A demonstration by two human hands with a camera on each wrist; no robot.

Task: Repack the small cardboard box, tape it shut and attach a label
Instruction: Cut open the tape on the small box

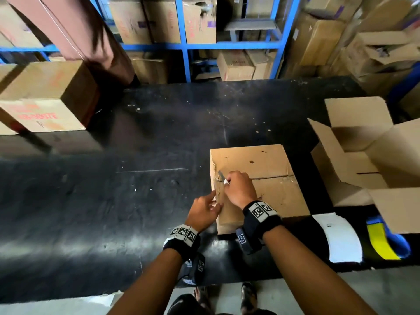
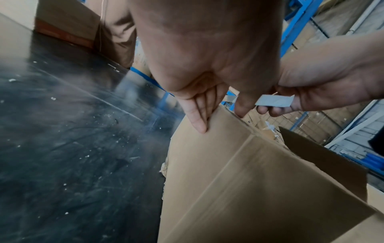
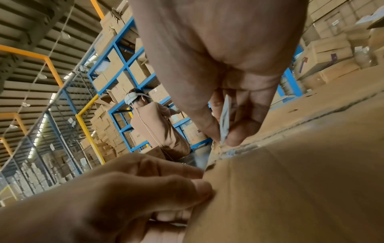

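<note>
We see our forearms bare, no sleeves. Our left wrist point(image 1: 183, 238) wears black fabric band, row of white square tags printed with black pixel markers across top; black camera pod point(image 1: 198, 267) hangs under it, one more marker tag on its side. Our right wrist point(image 1: 261, 216) wears matching black band with same white marker tags; black pod point(image 1: 243, 239) on inner side, blue-bordered tag. Our dark shoes point(image 1: 248, 294) show below on grey floor.
</note>
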